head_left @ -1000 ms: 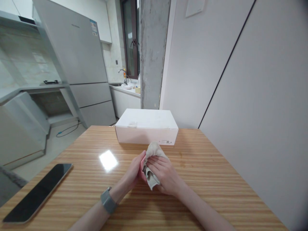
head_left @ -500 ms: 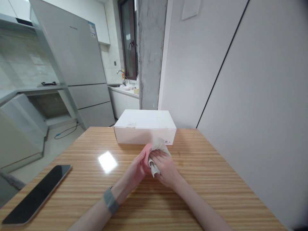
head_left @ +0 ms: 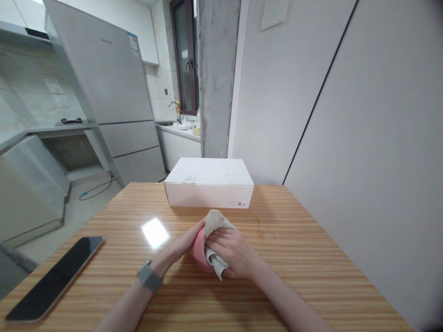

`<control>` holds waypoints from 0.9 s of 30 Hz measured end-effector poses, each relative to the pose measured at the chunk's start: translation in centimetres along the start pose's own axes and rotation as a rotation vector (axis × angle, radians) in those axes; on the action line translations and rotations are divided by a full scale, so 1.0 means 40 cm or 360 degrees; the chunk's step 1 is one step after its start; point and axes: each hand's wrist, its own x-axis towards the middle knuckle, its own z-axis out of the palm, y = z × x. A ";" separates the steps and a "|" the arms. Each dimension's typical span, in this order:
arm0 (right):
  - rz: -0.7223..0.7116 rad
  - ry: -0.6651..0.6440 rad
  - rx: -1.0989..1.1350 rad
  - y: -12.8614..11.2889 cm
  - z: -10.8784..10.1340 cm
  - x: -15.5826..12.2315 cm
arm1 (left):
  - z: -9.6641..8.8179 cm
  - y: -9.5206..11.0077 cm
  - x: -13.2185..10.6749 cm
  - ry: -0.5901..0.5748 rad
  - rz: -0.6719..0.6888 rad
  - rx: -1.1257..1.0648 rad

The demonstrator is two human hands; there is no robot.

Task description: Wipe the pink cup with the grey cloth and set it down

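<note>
My left hand (head_left: 182,244) grips a small pink bowl (head_left: 200,251) from its left side, just above the wooden table (head_left: 311,258). A grey watch (head_left: 148,276) sits on that wrist. My right hand (head_left: 230,251) is closed on a beige cloth (head_left: 213,222) and presses it against the bowl's right side. The cloth bunches over the bowl's top and hangs below my fingers. Most of the bowl is hidden by the cloth and both hands.
A closed white box (head_left: 209,182) stands at the table's far edge, just beyond my hands. A dark phone (head_left: 55,276) lies near the left front corner. A grey wall (head_left: 363,138) borders the table on the right. A fridge (head_left: 110,92) and kitchen counters stand behind.
Both hands have drawn back toward me and slightly left with the bowl and cloth. More of the pink bowl shows below the cloth, and the left wrist has turned.
</note>
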 end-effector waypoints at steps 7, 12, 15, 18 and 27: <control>0.0184 0.0176 0.0123 0.023 -0.035 -0.009 | 0.030 0.008 -0.021 -0.0080 -0.0064 0.0284; 0.0234 0.0275 -0.0015 0.033 -0.045 -0.026 | 0.051 0.012 -0.042 -0.0420 -0.0037 -0.0044; 0.0084 0.0302 -0.0216 0.040 -0.040 -0.035 | 0.056 0.020 -0.041 -0.0425 -0.0074 -0.0170; -0.0028 0.0287 -0.0340 0.033 -0.027 -0.032 | 0.059 0.032 -0.036 -0.0342 -0.0182 -0.0231; -0.0202 0.0276 -0.0248 -0.007 0.003 -0.007 | 0.049 0.053 -0.028 -0.0051 -0.0034 0.0070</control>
